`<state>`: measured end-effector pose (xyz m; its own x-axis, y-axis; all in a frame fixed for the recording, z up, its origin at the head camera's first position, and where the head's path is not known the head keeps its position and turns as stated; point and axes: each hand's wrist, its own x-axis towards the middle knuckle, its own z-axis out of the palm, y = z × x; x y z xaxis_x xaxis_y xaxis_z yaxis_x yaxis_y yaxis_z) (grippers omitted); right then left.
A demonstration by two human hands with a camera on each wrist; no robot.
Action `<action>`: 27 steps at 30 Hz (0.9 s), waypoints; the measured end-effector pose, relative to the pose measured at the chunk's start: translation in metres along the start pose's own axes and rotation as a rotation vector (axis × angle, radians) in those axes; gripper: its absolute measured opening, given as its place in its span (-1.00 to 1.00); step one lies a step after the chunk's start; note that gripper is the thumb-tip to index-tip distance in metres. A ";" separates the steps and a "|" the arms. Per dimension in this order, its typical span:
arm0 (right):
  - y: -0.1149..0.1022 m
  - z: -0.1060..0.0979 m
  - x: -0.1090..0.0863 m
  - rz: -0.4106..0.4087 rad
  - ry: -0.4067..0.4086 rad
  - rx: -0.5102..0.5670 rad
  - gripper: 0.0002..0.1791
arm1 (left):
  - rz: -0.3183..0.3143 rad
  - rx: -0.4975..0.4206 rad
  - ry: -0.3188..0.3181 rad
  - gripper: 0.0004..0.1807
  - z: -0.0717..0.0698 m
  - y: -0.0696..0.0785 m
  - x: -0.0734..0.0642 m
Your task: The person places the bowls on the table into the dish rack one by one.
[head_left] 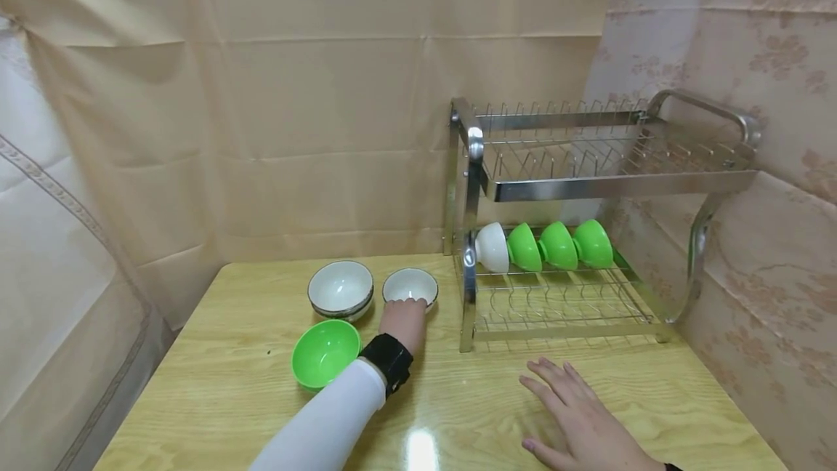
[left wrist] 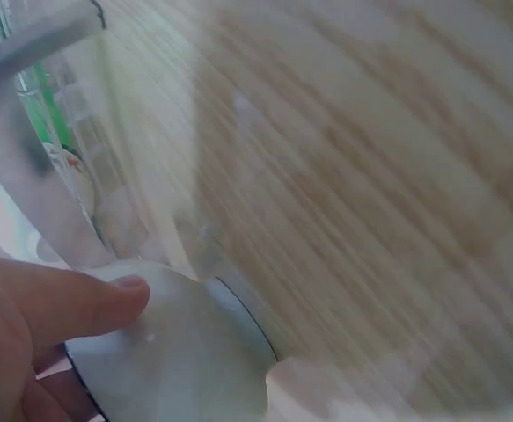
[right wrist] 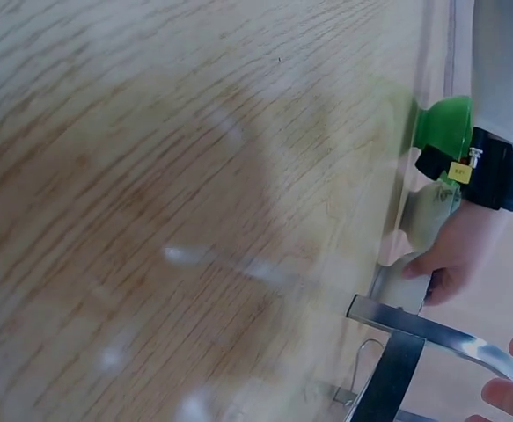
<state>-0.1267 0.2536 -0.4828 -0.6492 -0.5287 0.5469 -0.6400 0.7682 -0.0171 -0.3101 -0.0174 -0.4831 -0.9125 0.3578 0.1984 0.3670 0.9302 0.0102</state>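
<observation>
My left hand [head_left: 403, 322] pinches the near rim of a white bowl with a dark edge [head_left: 410, 282] on the table. In the left wrist view the thumb [left wrist: 106, 303] lies along the outside of that bowl [left wrist: 186, 352], and the other fingers are partly hidden behind the rim. My right hand [head_left: 578, 416] is over the table in front of the rack, fingers spread and holding nothing. Just left of the gripped bowl stand stacked white bowls with dark rims [head_left: 340, 286]. A green bowl [head_left: 325, 355], seemingly with another under it, sits nearer my left forearm.
A two-tier metal dish rack [head_left: 621, 187] stands at the right. On its lower tier, a white bowl [head_left: 493, 247] and three green bowls [head_left: 558, 246] lean sideways in a row. The upper tier shows bare wire. Curtains hang behind the wooden table [head_left: 222, 362].
</observation>
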 end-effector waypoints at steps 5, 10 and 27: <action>-0.003 0.000 0.001 0.006 -0.038 -0.002 -0.08 | 0.007 -0.005 0.015 -0.79 0.004 -0.002 0.002; -0.003 0.000 0.001 0.005 -0.031 -0.002 -0.09 | 0.043 -0.023 0.022 -0.82 0.003 -0.002 -0.004; -0.013 0.001 0.005 -0.019 -0.035 0.029 -0.12 | 0.265 0.023 0.040 -0.83 -0.014 0.011 -0.089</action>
<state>-0.1216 0.2405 -0.4808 -0.6505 -0.5555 0.5180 -0.6637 0.7474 -0.0319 -0.2226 -0.0401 -0.4873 -0.7770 0.5862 0.2295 0.5875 0.8062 -0.0698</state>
